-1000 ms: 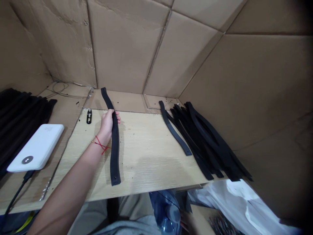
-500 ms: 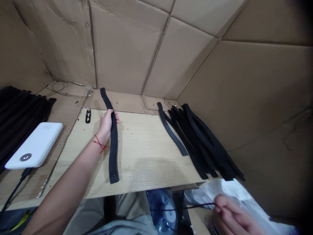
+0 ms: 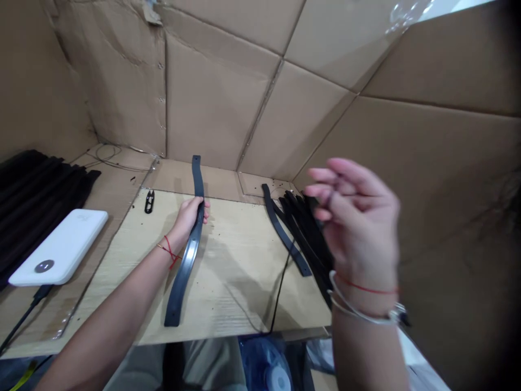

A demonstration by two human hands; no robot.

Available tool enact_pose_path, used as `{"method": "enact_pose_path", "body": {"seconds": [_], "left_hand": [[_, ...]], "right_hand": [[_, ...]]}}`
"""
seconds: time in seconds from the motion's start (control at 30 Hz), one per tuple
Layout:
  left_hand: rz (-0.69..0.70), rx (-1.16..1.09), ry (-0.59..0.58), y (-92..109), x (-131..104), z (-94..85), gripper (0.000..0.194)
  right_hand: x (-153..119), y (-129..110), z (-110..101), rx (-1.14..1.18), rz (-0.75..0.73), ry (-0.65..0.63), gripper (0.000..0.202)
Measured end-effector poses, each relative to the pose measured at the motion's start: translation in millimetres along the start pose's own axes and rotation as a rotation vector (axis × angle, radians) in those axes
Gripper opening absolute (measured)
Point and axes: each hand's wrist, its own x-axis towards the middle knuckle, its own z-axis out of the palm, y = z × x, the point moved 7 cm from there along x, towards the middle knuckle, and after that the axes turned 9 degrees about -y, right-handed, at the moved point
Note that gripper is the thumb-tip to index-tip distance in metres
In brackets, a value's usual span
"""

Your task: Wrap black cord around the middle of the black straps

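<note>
My left hand [image 3: 194, 215] is closed round the middle of a long black strip [image 3: 188, 260], which has a small hole near each end and a shiny face turned up. Raised over the right side of the table [image 3: 232, 293] is my right hand [image 3: 345, 201], its fingers pinched together and blurred. A thin black cord [image 3: 279, 288] runs from the table's front edge up toward it; the part by the fingers is hard to make out. Another black strip [image 3: 285, 233] lies apart beside a pile of black strips [image 3: 303, 228].
Small black snips [image 3: 149, 201] lie at the back left. A white power bank [image 3: 61, 247] with a cable rests by more dark strips [image 3: 36, 201]. Cardboard walls [image 3: 215, 98] surround the table. A blue clear bottle [image 3: 266, 364] stands below the front edge.
My right hand has risen from below the table's front right to above it, drawing the cord up. The strip in my left hand has turned, its lower end swinging left. The view has tilted up slightly.
</note>
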Motion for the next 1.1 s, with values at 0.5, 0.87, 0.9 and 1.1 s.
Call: {"method": "enact_pose_path", "body": {"seconds": [0.5, 0.87, 0.9, 1.1], "left_hand": [[-0.256, -0.013, -0.237, -24, -5, 30.1, 0.019], [-0.335, 0.064, -0.302, -23, -11, 33.8, 0.02], [-0.322, 0.066, -0.294, -22, -10, 32.0, 0.018], [-0.275, 0.073, -0.285, -15, -8, 26.7, 0.016]], "right_hand": [[-12, 219, 48, 0.385, 0.512, -0.055, 0.033], [-7, 237, -41, 0.315, 0.266, 0.431, 0.026], [-7, 239, -51, 0.294, 0.25, 0.468, 0.028], [-14, 251, -88, 0.108, 0.234, 0.618, 0.037]]}}
